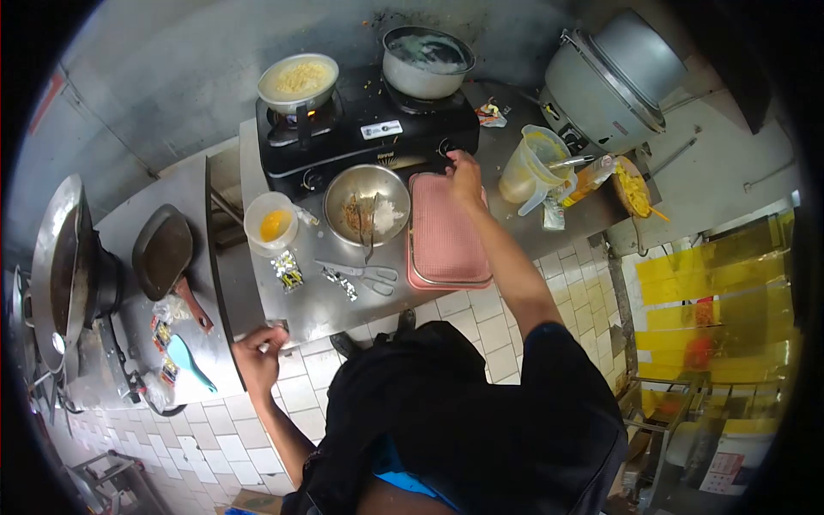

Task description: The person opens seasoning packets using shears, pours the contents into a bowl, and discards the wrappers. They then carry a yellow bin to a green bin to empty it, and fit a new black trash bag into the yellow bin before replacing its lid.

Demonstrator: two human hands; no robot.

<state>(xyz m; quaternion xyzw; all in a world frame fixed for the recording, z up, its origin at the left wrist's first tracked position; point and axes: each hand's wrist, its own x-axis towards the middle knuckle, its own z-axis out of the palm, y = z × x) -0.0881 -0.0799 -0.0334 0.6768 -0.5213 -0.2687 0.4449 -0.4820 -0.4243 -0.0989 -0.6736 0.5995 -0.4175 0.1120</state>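
Note:
My right hand (464, 176) is at the right knob (445, 147) of the black gas stove (369, 142), its fingers closed on it. Below that hand lies a pink tray (448, 232) with a metal rim. My left hand (259, 352) is at the counter's front left corner, its fingers curled together; whatever they hold, if anything, is too small to name. A pan of noodles (300, 80) sits over a flame on the left burner, and a pot of cloudy liquid (427, 62) on the right one. A steel bowl (367, 206) holds brown and white ingredients and a utensil.
Left of the bowl is an egg tub (272, 225); scissors (365, 275) and wrappers lie in front. A measuring jug (532, 167), a plate of yellow food (633, 187) and a rice cooker (601, 81) stand right. Pans (163, 253) occupy the left table.

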